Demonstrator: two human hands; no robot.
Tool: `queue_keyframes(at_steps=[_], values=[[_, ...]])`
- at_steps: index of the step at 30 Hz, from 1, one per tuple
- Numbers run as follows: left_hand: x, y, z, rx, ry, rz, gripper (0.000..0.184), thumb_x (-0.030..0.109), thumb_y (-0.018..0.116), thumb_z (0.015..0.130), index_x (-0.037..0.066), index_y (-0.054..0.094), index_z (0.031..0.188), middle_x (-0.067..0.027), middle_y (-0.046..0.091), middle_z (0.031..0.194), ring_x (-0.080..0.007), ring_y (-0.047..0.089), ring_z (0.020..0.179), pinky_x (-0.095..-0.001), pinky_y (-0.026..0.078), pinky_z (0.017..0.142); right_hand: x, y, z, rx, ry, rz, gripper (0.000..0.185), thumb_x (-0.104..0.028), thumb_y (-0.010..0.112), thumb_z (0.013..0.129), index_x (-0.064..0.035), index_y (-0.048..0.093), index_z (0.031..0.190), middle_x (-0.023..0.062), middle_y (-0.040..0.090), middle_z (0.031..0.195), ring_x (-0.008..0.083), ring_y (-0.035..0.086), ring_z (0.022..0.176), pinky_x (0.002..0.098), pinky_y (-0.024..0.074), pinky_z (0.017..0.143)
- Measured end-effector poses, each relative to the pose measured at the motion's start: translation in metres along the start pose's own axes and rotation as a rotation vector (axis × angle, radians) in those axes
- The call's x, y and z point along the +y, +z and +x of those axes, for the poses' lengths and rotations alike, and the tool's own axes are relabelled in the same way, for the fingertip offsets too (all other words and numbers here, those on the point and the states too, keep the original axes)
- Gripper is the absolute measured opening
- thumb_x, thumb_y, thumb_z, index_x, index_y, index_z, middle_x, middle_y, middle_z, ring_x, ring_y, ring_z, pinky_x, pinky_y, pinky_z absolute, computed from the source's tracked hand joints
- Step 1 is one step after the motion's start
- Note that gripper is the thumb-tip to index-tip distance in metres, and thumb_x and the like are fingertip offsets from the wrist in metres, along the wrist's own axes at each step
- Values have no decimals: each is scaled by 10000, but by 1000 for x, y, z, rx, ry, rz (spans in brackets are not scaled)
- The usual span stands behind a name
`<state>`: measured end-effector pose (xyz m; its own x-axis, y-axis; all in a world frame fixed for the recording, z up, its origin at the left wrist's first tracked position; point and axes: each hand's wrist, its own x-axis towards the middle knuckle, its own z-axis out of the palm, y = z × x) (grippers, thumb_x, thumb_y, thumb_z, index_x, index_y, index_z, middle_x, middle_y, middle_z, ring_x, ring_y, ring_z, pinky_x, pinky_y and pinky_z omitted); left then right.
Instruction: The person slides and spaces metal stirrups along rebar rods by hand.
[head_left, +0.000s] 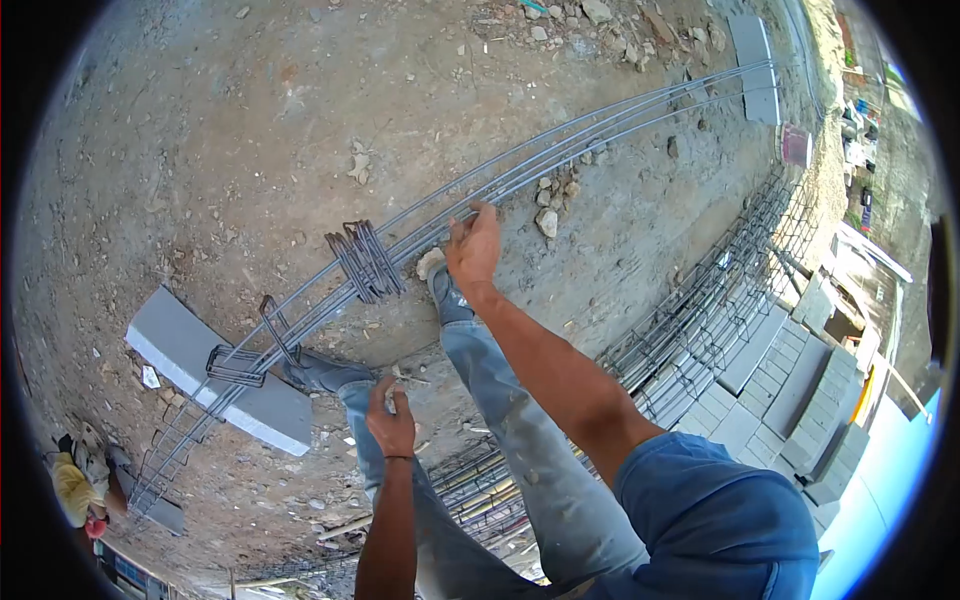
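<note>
Long steel rebars [610, 132] run across the ground, raised on grey blocks at both ends. At the nearest bars, my right hand [475, 250] has its fingers curled around the steel. A bundle of bent steel stirrups [366, 262] hangs on the bars left of that hand. My left hand [391, 420] is held low before my legs, away from the bars, with fingers and thumb apart and nothing visible in it. More stirrups [236, 366] sit spaced along the bars near the left block [215, 365]. Another single stirrup [280, 328] stands tilted between them and the bundle.
Another person [80, 482] crouches at the far left end of the bars. Finished rebar cages [700, 320] and stacked grey blocks [790, 385] lie at the right. A grey block [755, 70] supports the far end. Stones [546, 222] lie beside the bars.
</note>
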<state>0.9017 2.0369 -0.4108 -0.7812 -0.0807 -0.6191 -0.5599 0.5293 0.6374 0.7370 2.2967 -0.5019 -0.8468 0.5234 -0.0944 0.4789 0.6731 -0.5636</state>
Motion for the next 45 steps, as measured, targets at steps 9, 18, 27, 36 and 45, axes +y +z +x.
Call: queue_keyframes(at_steps=[9,18,27,36,45], values=[[161,38,296,-292,931,654,402,226,645,964,31,644,1316,-218,685,1252,-408,614,1219,-475,478,1058,39,15,7,-224,1056,1301,161,-127,650,993,-90,588,1136,81,691,1018,206,706,880,398,593,771],[179,109,304,-597,566,730,132,72,678,890,12,699,1006,-252,704,869,-421,691,846,-470,526,742,27,25,9,-78,1067,1342,79,-62,593,1010,-72,553,1077,93,711,952,223,739,804,364,621,659],[174,100,312,-430,650,555,21,7,629,905,-4,646,899,-238,673,782,-430,673,771,-470,505,696,15,27,1,96,1123,1218,83,-56,600,989,-33,608,1068,84,704,912,211,714,760,445,623,648],[152,115,288,-366,474,419,41,17,622,929,-10,647,948,-231,665,781,-419,679,789,-449,512,709,38,28,-11,99,1188,1218,38,-54,566,1009,-51,562,1047,108,686,884,253,728,797,439,608,648],[151,114,272,-347,646,536,417,15,640,906,72,537,1306,-236,641,1108,-426,658,956,-475,527,795,59,-15,-11,-246,1231,1160,137,-130,641,992,-23,587,1060,125,679,994,270,722,858,424,610,691]])
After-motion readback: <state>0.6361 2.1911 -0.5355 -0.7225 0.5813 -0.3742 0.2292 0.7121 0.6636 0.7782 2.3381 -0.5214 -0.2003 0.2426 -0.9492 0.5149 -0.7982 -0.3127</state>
